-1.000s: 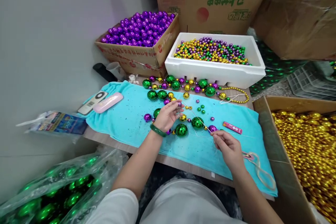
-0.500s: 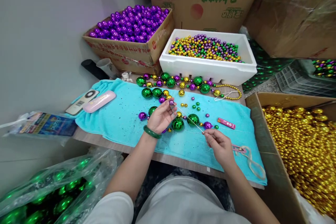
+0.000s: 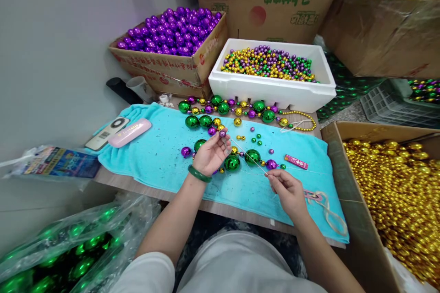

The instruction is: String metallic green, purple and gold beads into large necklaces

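Observation:
My left hand (image 3: 213, 152) pinches a small purple bead (image 3: 222, 133) between thumb and fingertips, palm turned up, a green bangle (image 3: 200, 173) round the wrist. My right hand (image 3: 285, 187) is closed on a long thin needle (image 3: 250, 159), which slants up to the left toward the bead. Whether its tip is inside the bead I cannot tell. Under the hands, on a turquoise towel (image 3: 165, 165), lies a strand of green, gold and purple beads, with a large green bead (image 3: 253, 157) below the needle. Several loose small green beads (image 3: 259, 142) lie beyond it.
A finished-looking bead garland (image 3: 223, 108) lies along the back, before a white foam box (image 3: 271, 93) of small beads. Cardboard boxes of purple balls (image 3: 172, 32) and gold beads (image 3: 402, 201) flank the table. A pink case (image 3: 129, 132), small red packet (image 3: 296, 161) and pink-handled cutter (image 3: 312, 195) rest on the towel.
The small purple bead in my left fingers has shifted very slightly to the left. My right hand keeps its hold on the needle, almost still.

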{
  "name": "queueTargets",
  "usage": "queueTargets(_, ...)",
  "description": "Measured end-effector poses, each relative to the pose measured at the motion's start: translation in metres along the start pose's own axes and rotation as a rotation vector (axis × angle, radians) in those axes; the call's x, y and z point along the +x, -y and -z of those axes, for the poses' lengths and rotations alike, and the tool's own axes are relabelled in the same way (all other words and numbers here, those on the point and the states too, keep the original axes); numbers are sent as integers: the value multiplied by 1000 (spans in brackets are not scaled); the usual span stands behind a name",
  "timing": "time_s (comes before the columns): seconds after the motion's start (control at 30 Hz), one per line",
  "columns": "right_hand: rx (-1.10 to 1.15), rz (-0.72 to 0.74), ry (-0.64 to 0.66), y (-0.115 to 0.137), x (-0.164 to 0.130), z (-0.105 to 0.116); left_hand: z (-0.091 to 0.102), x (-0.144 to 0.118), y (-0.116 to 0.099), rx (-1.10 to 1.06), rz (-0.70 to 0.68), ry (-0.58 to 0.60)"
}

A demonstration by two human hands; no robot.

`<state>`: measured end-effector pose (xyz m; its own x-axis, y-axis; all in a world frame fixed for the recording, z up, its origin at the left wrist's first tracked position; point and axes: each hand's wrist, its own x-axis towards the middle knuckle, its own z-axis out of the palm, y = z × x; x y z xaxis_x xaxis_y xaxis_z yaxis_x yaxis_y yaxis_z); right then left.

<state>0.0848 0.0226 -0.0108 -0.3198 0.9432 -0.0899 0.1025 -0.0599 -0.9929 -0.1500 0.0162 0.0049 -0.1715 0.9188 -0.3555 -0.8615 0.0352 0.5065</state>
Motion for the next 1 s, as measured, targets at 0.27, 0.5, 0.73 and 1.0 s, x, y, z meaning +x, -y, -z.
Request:
queueTargets(0.27,-8,-20,12,1,0,0,4,0,2,60,-32,47)
queueTargets(0.5,-30,-27,34,0,3,5,5,0,2,208,-96,37)
queueTargets(0.73,124,-126,69,-17,15,6,0,8,4,564,-85,114)
queueTargets(1.0,168,-127,38,-21,20,5,-13,110,-2,1803,-412,12)
